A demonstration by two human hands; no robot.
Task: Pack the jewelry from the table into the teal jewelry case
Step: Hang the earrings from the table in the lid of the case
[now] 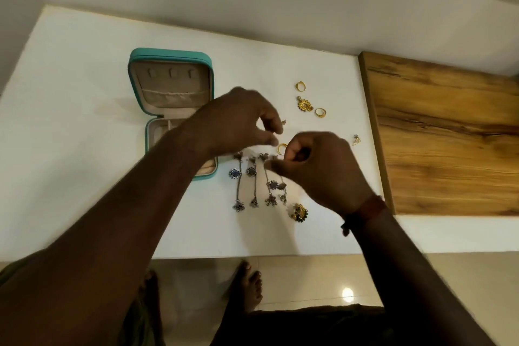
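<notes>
The jewelry lies loose on the white table (84, 126), none of it visibly in the teal jewelry case (171, 59), which sits open at about 9 o'clock from the spread, its lid laid back so the tabs and pocket face up; much of the base is hidden under the left forearm. At the middle of the spread a gold ring (282, 148) sits just beside both sets of fingertips. From it, four long silver earrings (254, 177) lie side by side toward 6 and 7 o'clock, probably lined up so the chains stay untangled, and a gold-and-green ring (299, 212) lies at 5 o'clock. A gold pendant (304, 105) and two more gold rings (300, 86) sit around 1 o'clock, with a small triangular piece (356, 140) at 3 o'clock. The left hand (241, 121) reaches across the case with fingers curled and thumb near forefinger; blur hides whether it pinches anything. The right hand (323, 168) is curled tight at the earring tops; I cannot tell what it grasps, if anything. Both seem to work one small piece together. A wooden panel (449, 132) borders the table at 3 o'clock.
</notes>
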